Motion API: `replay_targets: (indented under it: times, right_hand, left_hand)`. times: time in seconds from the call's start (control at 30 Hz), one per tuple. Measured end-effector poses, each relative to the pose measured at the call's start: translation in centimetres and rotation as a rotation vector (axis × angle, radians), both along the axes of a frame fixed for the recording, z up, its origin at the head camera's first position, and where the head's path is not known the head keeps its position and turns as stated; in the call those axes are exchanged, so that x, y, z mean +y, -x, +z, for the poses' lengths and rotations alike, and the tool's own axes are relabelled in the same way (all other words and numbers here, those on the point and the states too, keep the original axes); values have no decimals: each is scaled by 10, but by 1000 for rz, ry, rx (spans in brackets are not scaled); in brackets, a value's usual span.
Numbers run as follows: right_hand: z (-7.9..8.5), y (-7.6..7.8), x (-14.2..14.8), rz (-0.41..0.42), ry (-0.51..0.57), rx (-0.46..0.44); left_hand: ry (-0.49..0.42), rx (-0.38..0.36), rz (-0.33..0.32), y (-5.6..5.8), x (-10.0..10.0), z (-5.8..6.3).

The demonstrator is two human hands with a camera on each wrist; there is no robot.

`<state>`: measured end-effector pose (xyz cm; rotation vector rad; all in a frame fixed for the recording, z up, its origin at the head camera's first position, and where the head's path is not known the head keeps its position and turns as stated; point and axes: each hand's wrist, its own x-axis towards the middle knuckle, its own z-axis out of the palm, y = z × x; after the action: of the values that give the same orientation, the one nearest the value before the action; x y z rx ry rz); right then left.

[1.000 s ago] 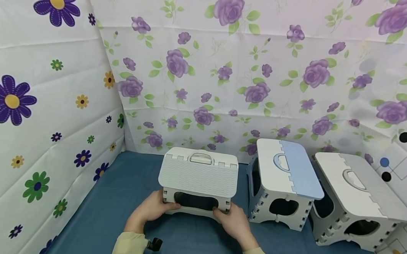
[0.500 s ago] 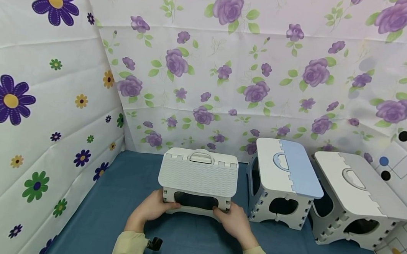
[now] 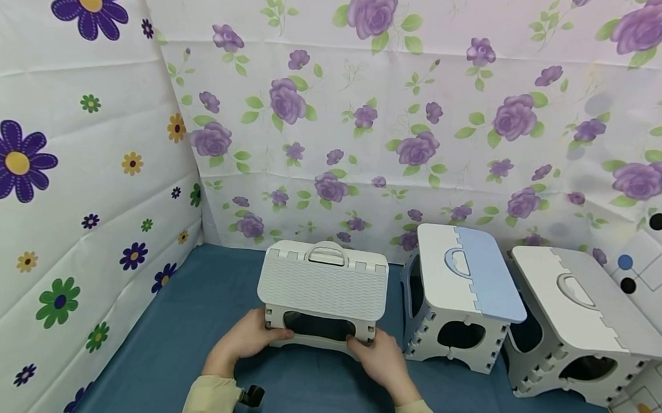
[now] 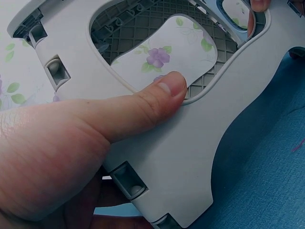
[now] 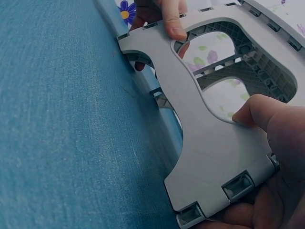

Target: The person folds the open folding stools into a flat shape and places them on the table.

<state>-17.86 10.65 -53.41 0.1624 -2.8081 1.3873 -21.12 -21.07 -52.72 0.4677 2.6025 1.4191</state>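
A white folding step stool (image 3: 322,287) with a pale grey textured top panel stands unfolded in the middle of the head view. My left hand (image 3: 248,339) grips its left front leg. In the left wrist view the thumb (image 4: 147,105) lies across the front panel, reaching the rim of the oval opening. My right hand (image 3: 379,362) holds the right front leg, its thumb pressed at the edge of the same opening in the right wrist view, the other fingers wrapped behind and partly hidden. A carry handle (image 3: 327,251) sticks up slightly from the stool's top.
Just right of the stool stands a white and blue folding stool (image 3: 468,270), and beyond it a white and grey one (image 3: 584,301). A blue cloth (image 3: 310,392) covers the surface. Flowered sheets (image 3: 336,107) hang behind and at the left.
The stool's carry handle appears to stand a little higher than one second ago. Both hands keep the same hold in the same place.
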Motion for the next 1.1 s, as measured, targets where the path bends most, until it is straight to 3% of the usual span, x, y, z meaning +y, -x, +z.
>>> replay_targets:
  times: [0.77,1.1]
  right_hand:
    - [4,7,8,32,23,-13]
    - [1,3,7,55,46,-40]
  left_hand:
    - [3,26,-6,6,5,6]
    - [2,10,10,3,3,-2]
